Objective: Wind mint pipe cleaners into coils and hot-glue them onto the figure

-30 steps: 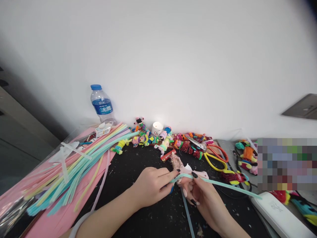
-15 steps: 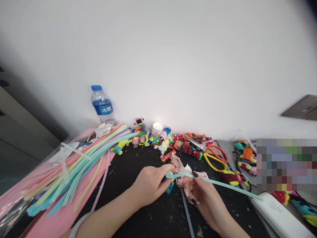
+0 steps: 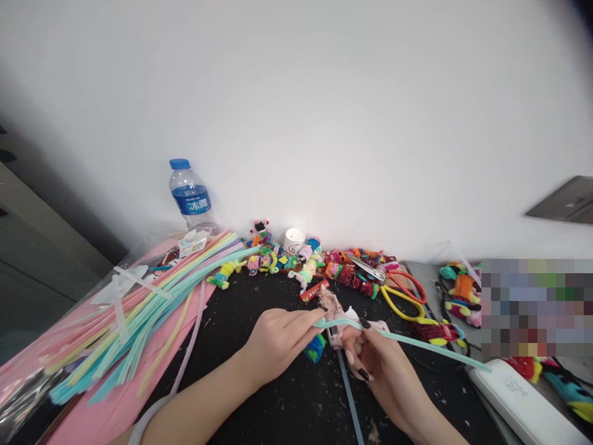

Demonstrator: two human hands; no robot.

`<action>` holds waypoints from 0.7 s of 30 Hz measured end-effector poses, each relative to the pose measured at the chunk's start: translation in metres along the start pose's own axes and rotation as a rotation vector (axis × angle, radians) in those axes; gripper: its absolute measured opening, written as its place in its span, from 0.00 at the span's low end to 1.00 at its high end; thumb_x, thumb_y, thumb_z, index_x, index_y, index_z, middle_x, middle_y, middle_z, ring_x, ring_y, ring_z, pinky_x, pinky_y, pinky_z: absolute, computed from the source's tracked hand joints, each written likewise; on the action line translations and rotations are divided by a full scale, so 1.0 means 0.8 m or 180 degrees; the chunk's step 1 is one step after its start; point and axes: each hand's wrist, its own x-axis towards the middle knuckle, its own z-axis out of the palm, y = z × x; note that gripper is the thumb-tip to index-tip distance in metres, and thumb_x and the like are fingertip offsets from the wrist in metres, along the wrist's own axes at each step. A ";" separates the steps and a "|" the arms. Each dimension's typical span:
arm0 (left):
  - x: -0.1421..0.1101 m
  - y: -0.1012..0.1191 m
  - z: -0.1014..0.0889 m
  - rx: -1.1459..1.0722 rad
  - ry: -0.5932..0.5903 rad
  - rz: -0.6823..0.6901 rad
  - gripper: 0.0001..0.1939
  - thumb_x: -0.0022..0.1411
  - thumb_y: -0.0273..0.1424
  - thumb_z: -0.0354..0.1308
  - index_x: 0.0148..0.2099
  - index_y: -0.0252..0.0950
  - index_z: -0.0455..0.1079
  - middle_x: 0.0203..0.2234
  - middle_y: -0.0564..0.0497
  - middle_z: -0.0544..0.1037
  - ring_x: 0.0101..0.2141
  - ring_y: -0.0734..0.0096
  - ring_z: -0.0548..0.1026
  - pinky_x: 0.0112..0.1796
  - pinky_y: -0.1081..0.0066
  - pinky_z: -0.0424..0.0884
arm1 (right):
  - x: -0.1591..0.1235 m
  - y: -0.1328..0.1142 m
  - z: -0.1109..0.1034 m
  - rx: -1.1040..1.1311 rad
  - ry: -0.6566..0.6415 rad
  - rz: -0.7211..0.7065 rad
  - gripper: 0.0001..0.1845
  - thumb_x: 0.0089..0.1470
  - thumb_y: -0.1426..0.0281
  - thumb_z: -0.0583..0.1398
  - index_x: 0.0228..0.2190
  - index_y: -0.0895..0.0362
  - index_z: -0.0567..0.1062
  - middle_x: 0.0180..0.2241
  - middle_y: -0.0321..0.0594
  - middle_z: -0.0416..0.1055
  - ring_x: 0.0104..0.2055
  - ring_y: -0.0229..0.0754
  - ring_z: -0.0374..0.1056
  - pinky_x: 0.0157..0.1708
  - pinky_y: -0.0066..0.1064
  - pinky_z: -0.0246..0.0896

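A mint-green pipe cleaner [image 3: 417,343] stretches from between my hands out to the right. My left hand [image 3: 278,346] pinches its near end, which is mostly covered by the fingertips. Further along the stem, my right hand [image 3: 380,371] grips it between thumb and fingers. Behind the hands lies a pale pink device [image 3: 334,337], partly hidden, with a fuzzy brownish clump [image 3: 330,303] beside it. Below the left fingertips sits a small blue-and-green fuzzy piece [image 3: 315,349].
Pastel pipe cleaners [image 3: 139,321] lie bundled on pink sheets at left, near a water bottle [image 3: 191,196]. Fuzzy figures [image 3: 264,259], a paper cup [image 3: 294,241] and scissors [image 3: 403,296] line the wall. A white power bank [image 3: 519,395] rests at right.
The rounded curl at the pipe cleaner's left end has gone under my left fingertips, which now cover it. My right hand has barely moved.
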 end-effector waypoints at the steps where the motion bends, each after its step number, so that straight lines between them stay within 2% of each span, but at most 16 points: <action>1: 0.001 0.000 -0.001 -0.0003 -0.0016 0.0080 0.13 0.62 0.26 0.51 0.50 0.35 0.64 0.37 0.50 0.80 0.32 0.72 0.78 0.30 0.73 0.69 | 0.000 0.000 0.000 -0.0001 0.0001 -0.0003 0.19 0.53 0.59 0.57 0.28 0.61 0.78 0.20 0.37 0.65 0.19 0.32 0.49 0.18 0.25 0.42; 5: 0.003 -0.002 -0.003 -0.0069 -0.0149 0.0410 0.13 0.63 0.25 0.49 0.50 0.32 0.64 0.37 0.47 0.80 0.36 0.71 0.78 0.30 0.74 0.71 | 0.000 -0.001 -0.002 -0.0021 0.0024 0.0000 0.18 0.54 0.60 0.57 0.26 0.62 0.78 0.21 0.38 0.66 0.19 0.32 0.49 0.18 0.25 0.42; 9: 0.000 -0.003 -0.002 -0.0172 -0.0358 0.0410 0.14 0.63 0.25 0.48 0.51 0.33 0.63 0.38 0.47 0.80 0.35 0.70 0.78 0.29 0.73 0.72 | 0.000 -0.002 -0.002 -0.0132 -0.0005 -0.0023 0.19 0.54 0.60 0.56 0.23 0.61 0.77 0.22 0.40 0.67 0.19 0.32 0.48 0.18 0.26 0.41; 14: -0.001 -0.002 -0.002 -0.0452 -0.0559 0.0354 0.17 0.62 0.23 0.48 0.53 0.35 0.63 0.39 0.47 0.79 0.36 0.69 0.77 0.33 0.73 0.72 | 0.000 -0.002 -0.001 -0.0146 0.0045 -0.0029 0.18 0.54 0.60 0.56 0.25 0.60 0.78 0.19 0.37 0.64 0.19 0.33 0.48 0.18 0.26 0.40; 16: 0.001 0.001 -0.001 -0.0750 -0.0473 0.0042 0.15 0.62 0.25 0.49 0.51 0.36 0.66 0.39 0.48 0.79 0.36 0.68 0.77 0.36 0.72 0.72 | 0.000 -0.002 -0.002 -0.0131 0.0040 -0.0040 0.18 0.54 0.60 0.57 0.24 0.60 0.78 0.20 0.37 0.64 0.19 0.33 0.49 0.18 0.26 0.40; 18: 0.005 0.004 -0.001 -0.1183 -0.0395 -0.0578 0.12 0.61 0.27 0.51 0.47 0.37 0.70 0.37 0.48 0.80 0.33 0.69 0.78 0.38 0.72 0.72 | 0.001 -0.001 -0.003 -0.0094 0.0023 -0.0053 0.19 0.54 0.59 0.56 0.24 0.60 0.77 0.20 0.37 0.64 0.19 0.32 0.48 0.18 0.26 0.40; 20: 0.009 0.006 0.000 -0.1718 -0.0365 -0.1369 0.12 0.59 0.27 0.53 0.46 0.36 0.71 0.29 0.50 0.80 0.19 0.76 0.74 0.30 0.74 0.72 | 0.002 0.000 -0.004 -0.0066 0.0021 -0.0068 0.19 0.54 0.59 0.56 0.24 0.61 0.77 0.19 0.36 0.63 0.19 0.32 0.48 0.18 0.25 0.41; 21: 0.011 0.007 0.001 -0.1982 -0.0329 -0.1671 0.12 0.58 0.27 0.55 0.44 0.35 0.72 0.24 0.52 0.80 0.18 0.76 0.73 0.28 0.75 0.72 | 0.002 0.000 -0.004 -0.0059 0.0027 -0.0071 0.19 0.54 0.59 0.56 0.25 0.61 0.77 0.19 0.36 0.62 0.19 0.32 0.48 0.18 0.25 0.41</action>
